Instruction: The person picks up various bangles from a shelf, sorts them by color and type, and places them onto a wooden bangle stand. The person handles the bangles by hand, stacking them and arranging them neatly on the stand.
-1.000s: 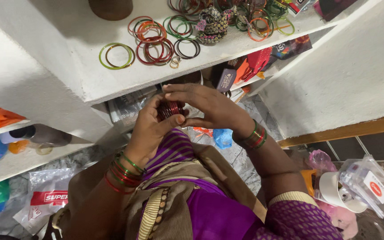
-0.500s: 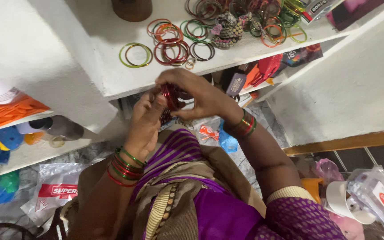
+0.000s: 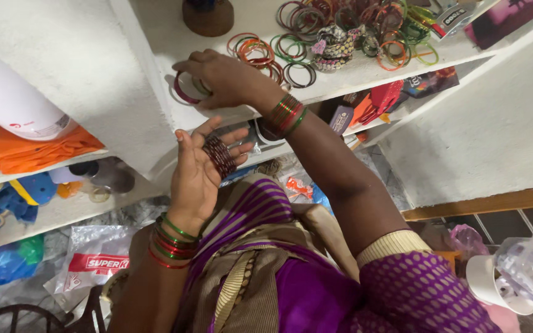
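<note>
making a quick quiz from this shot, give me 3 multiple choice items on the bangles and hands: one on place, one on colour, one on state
1. Where is the right hand?
A. on the white shelf by the loose bangles
B. in the lap
C. on the floor

2. What colour is the stack of bangles lying on the left hand?
A. yellow
B. dark red
C. blue

3. How is the left hand held?
A. clenched in a fist
B. flat on the shelf
C. open, fingers spread, with the stack resting across them

Answers:
1 A, the hand lies on the shelf top over a pinkish ring.
2 B, the stack shows deep maroon red.
3 C, the palm is open and the fingers are apart under the stack.
</note>
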